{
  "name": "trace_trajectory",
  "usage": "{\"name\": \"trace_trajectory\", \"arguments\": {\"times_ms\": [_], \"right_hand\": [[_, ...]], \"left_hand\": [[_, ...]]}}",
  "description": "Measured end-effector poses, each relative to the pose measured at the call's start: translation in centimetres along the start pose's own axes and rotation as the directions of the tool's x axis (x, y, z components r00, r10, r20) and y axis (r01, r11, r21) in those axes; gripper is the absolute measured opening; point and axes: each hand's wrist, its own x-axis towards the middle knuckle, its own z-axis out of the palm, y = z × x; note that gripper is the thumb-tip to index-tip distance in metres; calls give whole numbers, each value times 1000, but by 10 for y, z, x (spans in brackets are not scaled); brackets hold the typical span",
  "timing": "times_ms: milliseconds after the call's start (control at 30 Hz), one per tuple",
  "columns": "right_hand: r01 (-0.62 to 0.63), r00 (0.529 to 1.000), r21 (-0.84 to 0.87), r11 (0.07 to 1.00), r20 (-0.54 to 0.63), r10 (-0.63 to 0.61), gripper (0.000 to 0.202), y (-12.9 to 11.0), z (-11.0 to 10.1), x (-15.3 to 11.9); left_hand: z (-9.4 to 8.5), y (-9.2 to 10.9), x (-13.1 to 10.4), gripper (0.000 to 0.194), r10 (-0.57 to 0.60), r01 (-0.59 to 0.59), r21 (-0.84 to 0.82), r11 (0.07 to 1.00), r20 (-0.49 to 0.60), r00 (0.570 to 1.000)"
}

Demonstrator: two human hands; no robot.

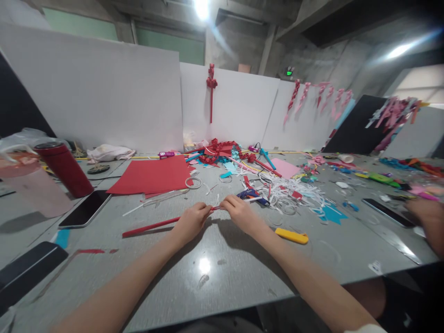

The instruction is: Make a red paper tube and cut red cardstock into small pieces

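Because the slim red rod looks light and easily creased, I judge that working its narrow end calls for small, even finger movements, with the left hand steadying it close to the working spot and the right hand shaping the tip without tugging. I would hold both wrists low and let the long part lie along the grey table, so it neither twists nor bends. Both sets of fingers are drawn together: the left ones pinch the rod near its end, and the right ones appear to pinch its very tip, though I cannot tell how firmly. Its short end bridges the gap between the fingertips, while the longer length emerges beyond the left hand, slanting leftward and nearer me.
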Motion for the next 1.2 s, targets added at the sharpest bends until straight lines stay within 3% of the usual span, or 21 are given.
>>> {"name": "trace_trajectory", "arguments": {"times_ms": [200, 300, 400, 533, 800, 1200], "right_hand": [[-13, 998, 10, 1000, -54, 14, 18, 7, -1, 2], [-60, 998, -47, 997, -1, 60, 23, 21, -3, -2], [-17, 998, -47, 999, 66, 20, 20, 30, -2, -5], [7, 998, 20, 1000, 69, -9, 22, 25, -3, -6], [-119, 988, 89, 989, -85, 127, 15, 26, 2, -6], [-75, 996, 49, 996, -46, 77, 11, 20, 6, -6]], "left_hand": [[-4, -4, 1, 31, -23, 23, -23, 999, 8, 1000], [-4, -7, 0, 30, -35, 35, -38, 999, -3, 999], [-2, -7, 0, 29, -24, 24, -43, 999, -7, 1000], [-1, -4, 0, 29, -9, 8, -44, 999, -15, 1000], [-5, -8, 1, 27, -71, 60, -144, 988, -71, 995], [-6, -12, 1, 29, -8, -3, -166, 986, -66, 998]]}}
